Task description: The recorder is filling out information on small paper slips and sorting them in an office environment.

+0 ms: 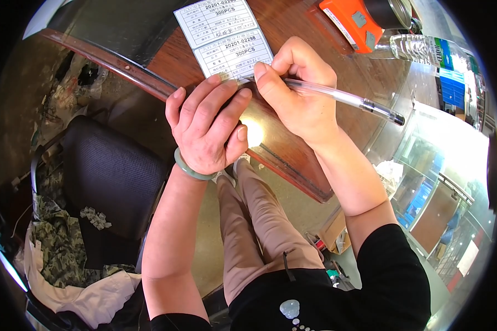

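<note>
A clear-barrelled pen (342, 96) with a dark end is gripped in my right hand (301, 91), its rear pointing to the right. Beneath the pen's tip side lie printed paper labels (221, 30), with table lines and some handwriting, on the brown wooden table (292, 160). My fingers hide the pen tip. My left hand (207, 124) rests with its fingers stretched over the lower edge of the labels. A pale green bangle (193, 170) circles my left wrist.
At the far right stand an orange box (350, 22), a dark round container (389, 12) and a clear plastic bottle (408, 48). Left of the table is a black chair (113, 171) with camouflage cloth (58, 248) on it. A glass partition (425, 187) is at right.
</note>
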A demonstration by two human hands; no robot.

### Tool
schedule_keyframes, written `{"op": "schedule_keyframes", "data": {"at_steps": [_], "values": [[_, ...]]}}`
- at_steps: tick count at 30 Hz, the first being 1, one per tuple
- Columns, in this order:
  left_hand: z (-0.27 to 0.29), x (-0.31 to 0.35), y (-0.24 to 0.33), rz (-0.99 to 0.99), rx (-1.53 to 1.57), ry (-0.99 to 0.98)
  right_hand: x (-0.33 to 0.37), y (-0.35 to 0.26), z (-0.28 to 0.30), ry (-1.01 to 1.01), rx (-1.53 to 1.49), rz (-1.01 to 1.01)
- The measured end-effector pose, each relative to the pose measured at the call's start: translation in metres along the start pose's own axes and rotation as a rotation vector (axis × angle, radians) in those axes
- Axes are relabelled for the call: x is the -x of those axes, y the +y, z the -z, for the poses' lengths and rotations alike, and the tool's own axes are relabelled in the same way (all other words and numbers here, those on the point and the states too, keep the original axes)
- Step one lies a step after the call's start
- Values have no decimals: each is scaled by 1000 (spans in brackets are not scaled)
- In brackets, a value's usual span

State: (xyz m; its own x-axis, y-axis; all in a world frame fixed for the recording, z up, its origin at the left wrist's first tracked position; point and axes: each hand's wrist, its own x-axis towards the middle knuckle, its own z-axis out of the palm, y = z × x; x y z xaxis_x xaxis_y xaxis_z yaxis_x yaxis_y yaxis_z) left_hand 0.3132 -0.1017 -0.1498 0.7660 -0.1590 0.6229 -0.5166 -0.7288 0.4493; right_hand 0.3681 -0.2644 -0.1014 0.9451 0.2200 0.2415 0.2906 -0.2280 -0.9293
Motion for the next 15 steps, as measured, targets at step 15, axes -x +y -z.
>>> {"op": "schedule_keyframes", "data": {"at_steps": [15], "values": [[0,0,0,3,3,1,0,0,2,-18,31,32]]}}
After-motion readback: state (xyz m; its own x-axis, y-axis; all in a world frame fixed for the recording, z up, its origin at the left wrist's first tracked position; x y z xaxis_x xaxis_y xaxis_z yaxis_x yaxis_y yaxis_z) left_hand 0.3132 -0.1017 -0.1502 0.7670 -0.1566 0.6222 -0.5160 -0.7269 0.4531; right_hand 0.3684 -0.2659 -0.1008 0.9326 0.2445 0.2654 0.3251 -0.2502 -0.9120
